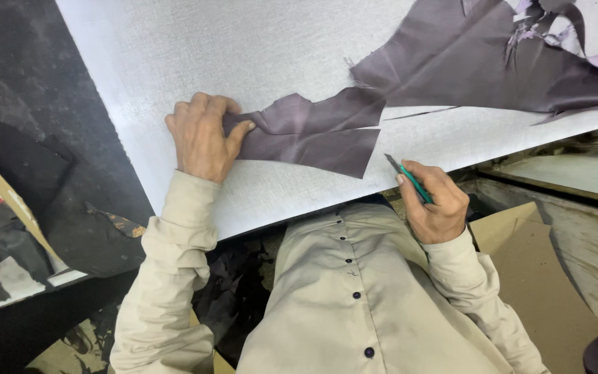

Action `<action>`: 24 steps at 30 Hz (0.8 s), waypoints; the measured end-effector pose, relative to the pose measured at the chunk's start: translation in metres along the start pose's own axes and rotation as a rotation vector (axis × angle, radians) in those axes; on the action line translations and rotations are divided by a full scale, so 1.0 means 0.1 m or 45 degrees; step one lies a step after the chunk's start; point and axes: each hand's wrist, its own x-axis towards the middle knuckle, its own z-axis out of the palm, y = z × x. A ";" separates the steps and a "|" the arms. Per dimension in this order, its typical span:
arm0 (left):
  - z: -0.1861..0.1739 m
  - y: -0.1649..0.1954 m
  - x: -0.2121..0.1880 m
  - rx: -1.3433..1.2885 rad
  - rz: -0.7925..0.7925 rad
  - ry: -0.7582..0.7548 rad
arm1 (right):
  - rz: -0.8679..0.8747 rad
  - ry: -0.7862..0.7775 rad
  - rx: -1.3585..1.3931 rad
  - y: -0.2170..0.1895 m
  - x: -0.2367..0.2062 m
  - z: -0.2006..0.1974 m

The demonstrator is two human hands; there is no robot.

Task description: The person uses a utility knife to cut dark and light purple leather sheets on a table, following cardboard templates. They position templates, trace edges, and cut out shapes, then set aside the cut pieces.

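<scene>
While the head cam looked straight down, the left hand [203,137] lay on the pale grey textured tabletop [174,55], fingers curled and thumb pressed in, pinching the left end of a dark purple-grey strip of thin cloth [313,135]. That strip ran off to the right from the hand, flat on the top w/ a slit along its length, its lower flap ending in a slanted cut edge near the table's front edge. Its upper part ran on, w/o a visible break, into a bigger rumpled piece of the same dark cloth [479,66] at upper right, well apart from both hands.

Right hand [436,204] sat at the table's near edge, just right of & below the strip's cut end, not touching the cloth. It was clenched round a slim green-handled cutter [410,178], blade tip pointing up-left toward the strip's lower corner, close by but apart.

Both arms wore beige long sleeves; the beige buttoned shirt front [354,291] filled the lower middle. Brown cardboard sheet [520,256] lay below the table at right. Dark floor & scraps at left, too unclear to tell.
</scene>
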 end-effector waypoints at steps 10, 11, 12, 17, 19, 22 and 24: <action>-0.28 -0.19 0.27 -0.450 -0.054 -0.220 | 0.057 -0.123 0.209 -0.64 -0.03 0.40; -0.30 -0.24 0.29 -0.462 0.002 -0.234 | 0.042 -0.112 0.209 -0.77 -0.03 0.55; -0.33 -0.30 0.32 -0.481 -0.015 -0.314 | 0.029 -0.100 0.211 -0.90 -0.03 0.71; -0.44 -0.57 0.40 -0.510 0.138 -0.555 | 0.008 0.055 0.135 -1.42 0.11 1.50; -0.48 -0.61 0.40 -0.547 0.156 -0.606 | 0.035 0.106 0.111 -1.62 0.12 1.71; -0.49 -0.61 0.45 -0.540 0.189 -0.638 | 0.089 0.175 0.031 -1.74 0.28 1.93; -0.49 -0.61 0.47 -0.541 0.193 -0.647 | 0.098 0.205 -0.020 -1.80 0.34 2.02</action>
